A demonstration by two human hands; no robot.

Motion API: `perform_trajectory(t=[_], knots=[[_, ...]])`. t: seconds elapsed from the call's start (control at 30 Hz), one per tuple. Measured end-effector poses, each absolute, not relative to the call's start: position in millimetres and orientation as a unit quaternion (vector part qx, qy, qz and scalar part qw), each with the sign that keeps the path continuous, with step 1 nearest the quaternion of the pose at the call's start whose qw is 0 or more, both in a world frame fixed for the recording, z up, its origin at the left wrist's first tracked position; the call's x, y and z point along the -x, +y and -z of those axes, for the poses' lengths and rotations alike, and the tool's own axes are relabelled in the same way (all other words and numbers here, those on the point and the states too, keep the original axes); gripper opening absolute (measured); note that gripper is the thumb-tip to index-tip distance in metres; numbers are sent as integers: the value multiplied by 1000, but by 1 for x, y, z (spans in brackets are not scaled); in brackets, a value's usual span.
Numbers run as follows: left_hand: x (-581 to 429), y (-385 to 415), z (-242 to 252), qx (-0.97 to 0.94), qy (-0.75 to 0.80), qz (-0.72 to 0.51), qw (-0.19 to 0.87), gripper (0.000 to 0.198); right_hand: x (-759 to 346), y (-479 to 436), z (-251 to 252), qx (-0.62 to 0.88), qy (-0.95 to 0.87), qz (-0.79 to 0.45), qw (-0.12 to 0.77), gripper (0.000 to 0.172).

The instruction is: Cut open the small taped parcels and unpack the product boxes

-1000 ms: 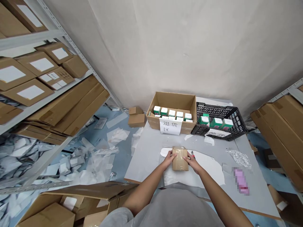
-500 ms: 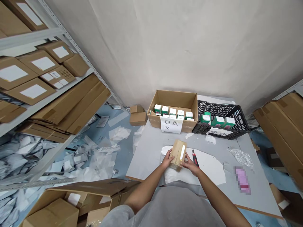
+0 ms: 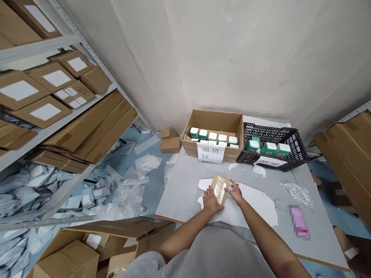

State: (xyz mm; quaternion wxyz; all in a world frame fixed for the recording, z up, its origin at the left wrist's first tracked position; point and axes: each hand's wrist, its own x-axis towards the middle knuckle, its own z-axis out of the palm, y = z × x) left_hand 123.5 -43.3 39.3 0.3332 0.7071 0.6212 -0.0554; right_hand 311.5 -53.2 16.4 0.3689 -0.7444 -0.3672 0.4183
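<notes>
Left hand (image 3: 211, 201) and right hand (image 3: 234, 193) rest open on a taped kraft-paper parcel (image 3: 218, 184) on a white sheet (image 3: 255, 208).

Head view: the parcel lies flat and angled, with clear tape (image 3: 220, 188) already across its top. The left palm presses its near edge, while the right fingertips (image 3: 228, 189) touch its right side; neither hand closes around it. A red-tipped box cutter (image 3: 239, 188) sits just beside the right hand. Farther along the grey surface (image 3: 185, 193), white-topped boxes stand in an open carton (image 3: 214, 120) with a paper sign (image 3: 211, 152), and green-and-white boxes fill part of a black plastic crate (image 3: 278, 135), none of them wrapped.
</notes>
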Motion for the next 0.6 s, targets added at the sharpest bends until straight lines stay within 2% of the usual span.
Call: perform_trajectory(t=[0.1,0.17,0.3,0.43,0.6], knots=[[-120,-30,-48,-728,600,79,322,161,-316,-55,-13,722,-326,-459,403,69],[-109,-18,-56,-763,559,71,317,158,-318,-60,-13,729,-341,-440,397,70],[-87,8,-71,-845,437,59,302,151,-323,-67,-18,763,-361,-376,383,57],[-87,27,-74,-889,328,59,315,150,-328,-78,-21,748,-316,-379,443,51],[-104,42,-62,-912,263,54,311,141,-332,-109,-18,751,-300,-357,468,67]])
